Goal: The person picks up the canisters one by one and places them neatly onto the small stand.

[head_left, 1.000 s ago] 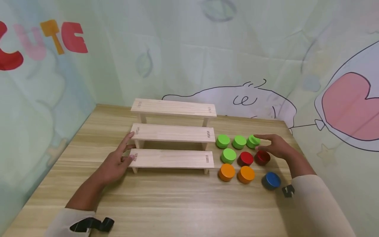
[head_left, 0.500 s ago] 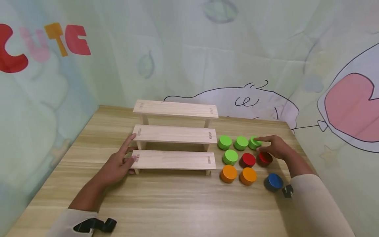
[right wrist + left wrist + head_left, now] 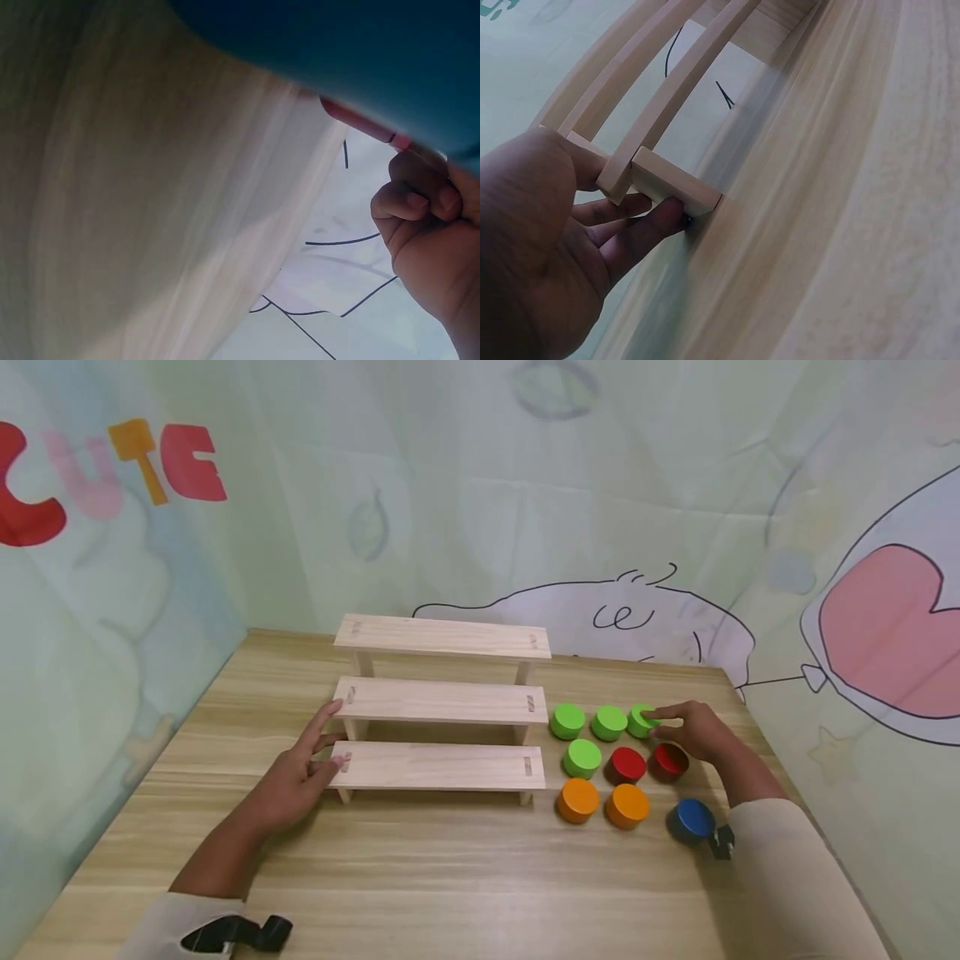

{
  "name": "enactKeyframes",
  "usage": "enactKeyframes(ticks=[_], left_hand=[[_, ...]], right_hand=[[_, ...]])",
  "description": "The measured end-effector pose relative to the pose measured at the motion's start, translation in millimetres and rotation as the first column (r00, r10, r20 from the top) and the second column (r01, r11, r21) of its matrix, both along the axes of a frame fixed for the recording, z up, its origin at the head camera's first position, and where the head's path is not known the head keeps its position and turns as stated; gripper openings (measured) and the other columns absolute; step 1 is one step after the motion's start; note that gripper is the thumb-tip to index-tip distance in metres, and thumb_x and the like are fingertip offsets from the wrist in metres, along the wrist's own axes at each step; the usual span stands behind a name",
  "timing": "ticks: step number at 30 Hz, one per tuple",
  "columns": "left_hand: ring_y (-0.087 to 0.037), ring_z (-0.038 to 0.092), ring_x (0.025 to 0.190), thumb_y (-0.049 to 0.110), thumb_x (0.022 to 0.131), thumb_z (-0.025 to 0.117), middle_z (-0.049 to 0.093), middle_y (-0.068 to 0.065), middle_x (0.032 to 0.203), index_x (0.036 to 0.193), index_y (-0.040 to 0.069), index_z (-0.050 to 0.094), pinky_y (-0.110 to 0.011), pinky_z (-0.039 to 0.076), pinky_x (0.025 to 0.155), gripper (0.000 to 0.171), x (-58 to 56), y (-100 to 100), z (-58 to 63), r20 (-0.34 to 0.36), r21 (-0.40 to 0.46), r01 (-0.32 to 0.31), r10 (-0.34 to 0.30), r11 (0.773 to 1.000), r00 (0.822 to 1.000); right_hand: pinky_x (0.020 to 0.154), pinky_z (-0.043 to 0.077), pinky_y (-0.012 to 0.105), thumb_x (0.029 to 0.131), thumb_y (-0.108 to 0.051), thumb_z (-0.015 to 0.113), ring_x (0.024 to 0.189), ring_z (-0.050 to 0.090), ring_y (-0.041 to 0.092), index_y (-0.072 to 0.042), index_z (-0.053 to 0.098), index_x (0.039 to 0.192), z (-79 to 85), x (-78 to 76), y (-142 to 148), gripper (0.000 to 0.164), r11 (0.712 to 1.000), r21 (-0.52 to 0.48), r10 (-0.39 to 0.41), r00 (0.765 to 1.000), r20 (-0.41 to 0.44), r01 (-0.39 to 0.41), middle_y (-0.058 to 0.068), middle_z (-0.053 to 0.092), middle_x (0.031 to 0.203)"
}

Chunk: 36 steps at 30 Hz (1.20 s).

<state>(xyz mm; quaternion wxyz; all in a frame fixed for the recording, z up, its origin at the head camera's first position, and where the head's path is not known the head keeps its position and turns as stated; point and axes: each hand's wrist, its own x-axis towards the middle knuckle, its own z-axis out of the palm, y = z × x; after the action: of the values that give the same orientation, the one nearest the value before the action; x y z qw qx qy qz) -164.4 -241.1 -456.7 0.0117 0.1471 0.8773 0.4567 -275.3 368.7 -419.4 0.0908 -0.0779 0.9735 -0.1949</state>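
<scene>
A pale wooden three-step rack stands on the table in the head view. My left hand holds its left end, the thumb on the lowest step and a finger reaching to the middle one. In the left wrist view the fingers of that hand curl about the end of the rack. To the right, my right hand pinches a green round block between thumb and index finger, at the right end of the back row. In the right wrist view a blue block hides the fingertips of that hand.
Between the rack and my right hand lie more green blocks, a red block and two orange ones. Another red block sits under my right hand, and a blue block is beside the wrist strap. Printed cloth hangs behind the table.
The right forearm has shifted slightly left, bringing its strap closer to the blue block. The left hand stays on the rack, and the blocks keep their places.
</scene>
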Motion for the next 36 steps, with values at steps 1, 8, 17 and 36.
enactKeyframes(ticks=[1, 8, 17, 36], left_hand=[[-0.049, 0.061, 0.118, 0.019, 0.105, 0.048, 0.039, -0.031, 0.151, 0.156, 0.048, -0.002, -0.046, 0.059, 0.082, 0.077, 0.0, 0, 0.3, 0.007, 0.003, 0.000, 0.000, 1.000, 1.000], [-0.049, 0.061, 0.118, 0.020, 0.105, 0.048, 0.039, -0.030, 0.152, 0.155, 0.050, -0.003, -0.050, 0.058, 0.084, 0.077, 0.0, 1, 0.5, 0.022, -0.004, -0.008, 0.008, 1.000, 1.000], [-0.048, 0.063, 0.115, 0.021, 0.105, 0.048, 0.041, -0.031, 0.150, 0.156, 0.048, -0.003, -0.046, 0.059, 0.082, 0.076, 0.9, 0, -0.2, 0.003, -0.017, -0.002, 0.002, 1.000, 1.000], [-0.049, 0.064, 0.113, 0.022, 0.105, 0.048, 0.040, -0.031, 0.151, 0.154, 0.051, -0.004, -0.049, 0.058, 0.082, 0.077, 1.2, 1, 1.3, 0.018, -0.021, -0.005, 0.006, 1.000, 1.000]], right_hand=[[0.105, 0.041, 0.061, 0.091, -0.024, 0.072, 0.131, 0.050, 0.047, -0.021, 0.065, 0.133, 0.4, 0.3, 0, 0.043, 1.000, 0.006, 0.001, 1.000, -0.007, -0.001, 0.021, 0.060, 0.138], [0.074, 0.053, 0.035, 0.091, -0.026, 0.073, 0.096, 0.061, 0.029, -0.023, 0.066, 0.131, -1.2, 2.5, 2, 0.041, 0.999, 0.045, 0.029, 0.996, -0.081, -0.025, 0.023, 0.064, 0.132], [0.083, 0.055, 0.047, 0.091, -0.034, 0.072, 0.105, 0.064, 0.033, -0.023, 0.068, 0.128, -3.3, 3.2, 2, 0.039, 0.996, 0.088, 0.035, 0.987, -0.155, -0.021, 0.020, 0.067, 0.126], [0.093, 0.050, 0.056, 0.094, -0.031, 0.068, 0.118, 0.060, 0.043, -0.017, 0.065, 0.132, 25.5, 10.7, -20, 0.041, 0.987, -0.072, -0.162, 0.846, -0.508, 0.146, 0.020, 0.066, 0.129]])
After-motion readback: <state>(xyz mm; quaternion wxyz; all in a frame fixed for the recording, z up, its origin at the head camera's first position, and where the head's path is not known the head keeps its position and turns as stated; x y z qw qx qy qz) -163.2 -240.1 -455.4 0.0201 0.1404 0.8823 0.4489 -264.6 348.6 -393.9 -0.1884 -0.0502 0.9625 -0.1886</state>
